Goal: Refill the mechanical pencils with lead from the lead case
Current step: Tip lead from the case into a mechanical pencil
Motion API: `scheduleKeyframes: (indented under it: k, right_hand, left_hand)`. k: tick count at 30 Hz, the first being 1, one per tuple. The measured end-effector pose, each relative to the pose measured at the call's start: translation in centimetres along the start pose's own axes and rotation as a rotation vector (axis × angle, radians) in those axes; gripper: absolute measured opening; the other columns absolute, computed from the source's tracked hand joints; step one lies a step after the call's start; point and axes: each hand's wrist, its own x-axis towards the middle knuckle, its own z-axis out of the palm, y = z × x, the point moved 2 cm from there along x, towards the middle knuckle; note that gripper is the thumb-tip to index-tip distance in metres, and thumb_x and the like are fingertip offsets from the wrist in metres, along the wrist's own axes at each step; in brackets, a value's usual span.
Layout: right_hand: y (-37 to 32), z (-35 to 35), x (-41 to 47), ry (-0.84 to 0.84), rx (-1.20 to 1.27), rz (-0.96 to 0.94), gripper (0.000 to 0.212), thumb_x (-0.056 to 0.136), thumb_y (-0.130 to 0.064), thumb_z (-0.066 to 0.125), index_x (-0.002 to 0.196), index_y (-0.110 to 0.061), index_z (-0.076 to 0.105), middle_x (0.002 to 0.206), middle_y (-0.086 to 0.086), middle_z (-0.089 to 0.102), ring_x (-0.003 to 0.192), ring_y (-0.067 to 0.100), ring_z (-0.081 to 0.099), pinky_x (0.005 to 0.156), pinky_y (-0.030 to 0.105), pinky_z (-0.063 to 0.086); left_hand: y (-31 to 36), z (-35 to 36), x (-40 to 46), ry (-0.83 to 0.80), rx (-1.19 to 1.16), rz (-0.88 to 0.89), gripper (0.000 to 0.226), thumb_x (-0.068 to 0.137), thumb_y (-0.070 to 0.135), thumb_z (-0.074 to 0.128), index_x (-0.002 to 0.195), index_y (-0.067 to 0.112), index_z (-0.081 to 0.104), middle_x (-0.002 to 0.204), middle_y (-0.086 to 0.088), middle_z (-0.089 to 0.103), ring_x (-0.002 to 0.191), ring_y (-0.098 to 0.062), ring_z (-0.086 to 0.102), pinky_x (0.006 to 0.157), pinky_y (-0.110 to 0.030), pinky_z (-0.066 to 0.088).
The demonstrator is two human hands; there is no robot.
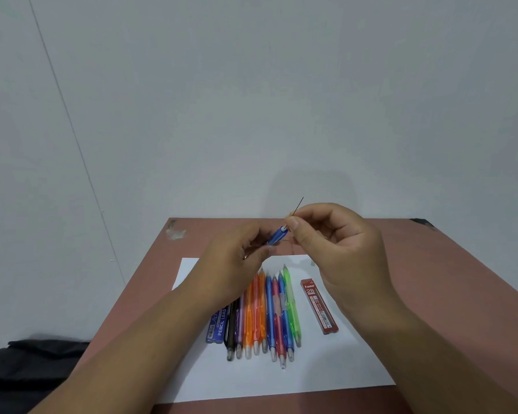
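My left hand grips a blue mechanical pencil above the table, its open top end pointing up and right. My right hand pinches a thin black lead between thumb and forefinger, its lower end at the pencil's top opening. Below, several mechanical pencils in black, purple, orange, blue, red and green lie side by side on a white sheet of paper. A red 2B lead case lies to their right. A blue lead case lies at their left, partly under my left wrist.
The paper lies on a reddish-brown table pushed against a pale wall. The table's left far corner has a scuffed patch. Dark cloth lies off the table at the lower left.
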Motion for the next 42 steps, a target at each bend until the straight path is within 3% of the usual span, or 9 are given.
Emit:
scheduleKeyframes:
  k: [10,17,22,35,42]
  right_hand:
    - [0.42,-0.11,0.1,0.012,-0.03,-0.01,0.004,0.092,-0.023,0.072,0.091,-0.027,0.073,0.085,-0.01,0.075,0.084,0.013,0.074,0.069,0.025,0.059]
    - [0.62,-0.22,0.24,0.021,-0.045,-0.009,0.003,0.093,-0.025,0.071,0.094,-0.026,0.073,0.086,-0.01,0.075,0.085,0.014,0.074,0.073,0.03,0.062]
    - [0.75,-0.29,0.2,0.012,-0.08,-0.008,0.004,0.093,-0.027,0.07,0.094,-0.026,0.073,0.086,-0.011,0.074,0.084,0.013,0.074,0.072,0.031,0.062]
    - [0.92,-0.29,0.25,0.024,-0.077,0.022,0.007,0.092,-0.03,0.069,0.095,-0.025,0.072,0.087,-0.011,0.075,0.082,0.013,0.074,0.071,0.036,0.063]
    - [0.99,-0.41,0.25,0.038,-0.053,0.038,0.006,0.093,-0.029,0.069,0.095,-0.025,0.073,0.086,-0.009,0.075,0.081,0.014,0.074,0.071,0.035,0.063]
  left_hand:
    - [0.14,0.08,0.02,-0.022,-0.021,0.004,0.017,0.098,0.029,0.061,0.108,0.042,0.059,0.101,0.02,0.068,0.098,0.0,0.064,0.089,-0.024,0.055]
    - [0.23,0.11,-0.05,-0.023,-0.016,-0.003,0.019,0.097,0.033,0.061,0.099,0.05,0.055,0.098,0.024,0.067,0.097,0.001,0.065,0.085,-0.022,0.055]
    - [0.1,0.16,-0.01,-0.021,-0.025,-0.001,0.013,0.098,0.031,0.061,0.106,0.04,0.06,0.1,0.019,0.069,0.096,-0.002,0.066,0.087,-0.028,0.057]
    - [0.39,0.12,-0.15,-0.025,-0.017,-0.006,0.021,0.097,0.032,0.061,0.099,0.051,0.053,0.098,0.02,0.068,0.096,0.0,0.066,0.086,-0.026,0.057]
    - [0.32,0.21,-0.13,-0.019,-0.015,-0.006,0.012,0.097,0.033,0.061,0.105,0.041,0.059,0.099,0.02,0.067,0.096,0.0,0.065,0.087,-0.03,0.058]
